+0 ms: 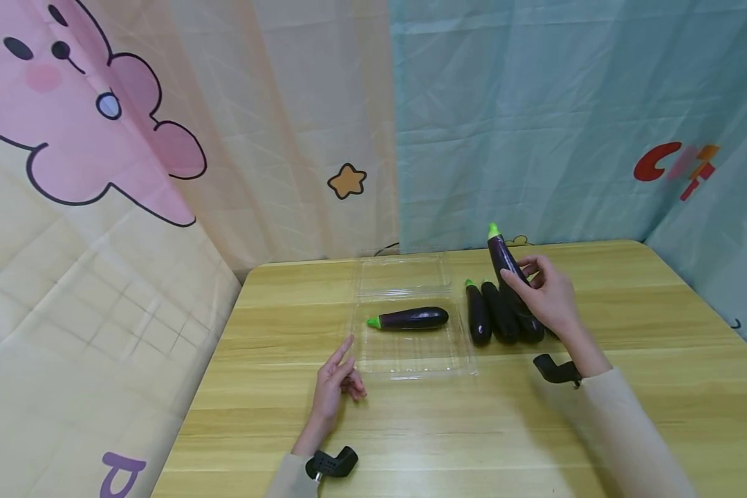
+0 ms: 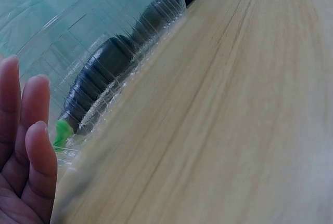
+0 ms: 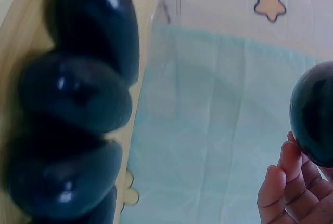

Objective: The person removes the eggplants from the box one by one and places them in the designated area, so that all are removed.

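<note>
My right hand (image 1: 549, 293) grips a dark purple eggplant (image 1: 504, 259) with its green stem end pointing up and away, raised over several other eggplants (image 1: 478, 321) lying side by side on the table. In the right wrist view the rounded end of the held eggplant (image 3: 316, 114) shows above my fingers. A clear plastic clamshell box (image 1: 411, 356) lies with its lid laid back, and one eggplant (image 1: 413, 318) rests crosswise in it, green end to the left. By the box's front left corner, my left hand (image 1: 335, 384) holds nothing, its fingers loosely extended.
The wooden table (image 1: 274, 394) ends at curtains behind it, one cream (image 1: 305, 104) and one blue (image 1: 573, 104). The box's clear lid (image 1: 404, 273) lies toward the back edge. Each wrist carries a black camera mount (image 1: 333, 463).
</note>
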`<state>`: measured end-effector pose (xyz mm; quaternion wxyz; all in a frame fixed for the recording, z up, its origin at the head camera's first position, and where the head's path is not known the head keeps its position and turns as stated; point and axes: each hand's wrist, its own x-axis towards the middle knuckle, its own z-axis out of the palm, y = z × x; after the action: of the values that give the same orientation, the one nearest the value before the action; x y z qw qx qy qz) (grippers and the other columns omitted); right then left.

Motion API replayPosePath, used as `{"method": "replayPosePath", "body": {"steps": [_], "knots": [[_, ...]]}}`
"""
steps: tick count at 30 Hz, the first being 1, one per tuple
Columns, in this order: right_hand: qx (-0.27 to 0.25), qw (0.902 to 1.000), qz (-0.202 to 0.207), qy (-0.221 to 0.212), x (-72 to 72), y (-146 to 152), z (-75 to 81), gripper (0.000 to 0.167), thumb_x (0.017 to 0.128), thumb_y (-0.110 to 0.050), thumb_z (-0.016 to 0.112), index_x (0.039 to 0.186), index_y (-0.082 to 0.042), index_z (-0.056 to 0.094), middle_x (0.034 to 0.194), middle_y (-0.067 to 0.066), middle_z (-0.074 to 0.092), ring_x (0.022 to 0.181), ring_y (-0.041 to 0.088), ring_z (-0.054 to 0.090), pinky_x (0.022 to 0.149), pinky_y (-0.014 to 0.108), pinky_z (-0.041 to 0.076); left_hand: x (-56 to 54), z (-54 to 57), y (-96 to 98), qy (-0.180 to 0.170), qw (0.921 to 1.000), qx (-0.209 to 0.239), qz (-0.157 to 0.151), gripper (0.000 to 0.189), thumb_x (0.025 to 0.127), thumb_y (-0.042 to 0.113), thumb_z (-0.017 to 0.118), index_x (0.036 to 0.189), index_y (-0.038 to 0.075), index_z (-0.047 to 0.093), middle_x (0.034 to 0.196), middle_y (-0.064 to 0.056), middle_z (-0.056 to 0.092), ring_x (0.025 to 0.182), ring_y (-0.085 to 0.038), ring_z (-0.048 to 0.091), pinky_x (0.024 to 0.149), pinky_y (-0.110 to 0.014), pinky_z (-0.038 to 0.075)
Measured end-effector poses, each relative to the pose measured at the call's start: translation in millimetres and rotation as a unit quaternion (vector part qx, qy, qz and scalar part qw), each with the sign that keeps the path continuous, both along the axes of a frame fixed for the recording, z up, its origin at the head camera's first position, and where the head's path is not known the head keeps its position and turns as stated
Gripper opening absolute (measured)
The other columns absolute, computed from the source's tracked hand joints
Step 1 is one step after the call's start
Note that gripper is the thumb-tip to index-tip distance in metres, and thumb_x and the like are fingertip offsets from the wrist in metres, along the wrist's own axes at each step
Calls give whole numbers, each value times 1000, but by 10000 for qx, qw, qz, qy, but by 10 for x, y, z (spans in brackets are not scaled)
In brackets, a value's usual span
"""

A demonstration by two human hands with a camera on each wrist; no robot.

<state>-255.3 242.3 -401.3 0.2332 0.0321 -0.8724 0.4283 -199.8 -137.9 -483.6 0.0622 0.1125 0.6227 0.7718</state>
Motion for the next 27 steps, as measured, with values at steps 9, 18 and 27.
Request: {"method": "replayPosePath", "body": {"steps": [9,18,27], "knots": [[-91,9988,-459,-135,34,289,-4,44,88,-37,66,113,-2,57,92,13,57,64,11,49,51,19,41,2,-9,-6,15,10000,-8,-3,47,102,3,36,146,-6,23,59,-2,59,51,-13,61,47,-22,49],[134,9958,-792,-447,-1,594,-40,51,89,-42,63,116,1,55,97,18,57,72,19,49,54,20,41,-2,-14,-7,43,10000,8,-6,47,102,2,35,146,-7,23,59,-2,59,51,-13,61,47,-22,49],[353,9916,-957,-799,-23,848,-165,55,90,-45,60,118,3,54,101,21,56,75,24,50,52,25,40,-4,-13,-4,26,10000,0,-19,46,102,2,35,146,-7,22,58,-1,59,51,-13,61,47,-22,48]]}}
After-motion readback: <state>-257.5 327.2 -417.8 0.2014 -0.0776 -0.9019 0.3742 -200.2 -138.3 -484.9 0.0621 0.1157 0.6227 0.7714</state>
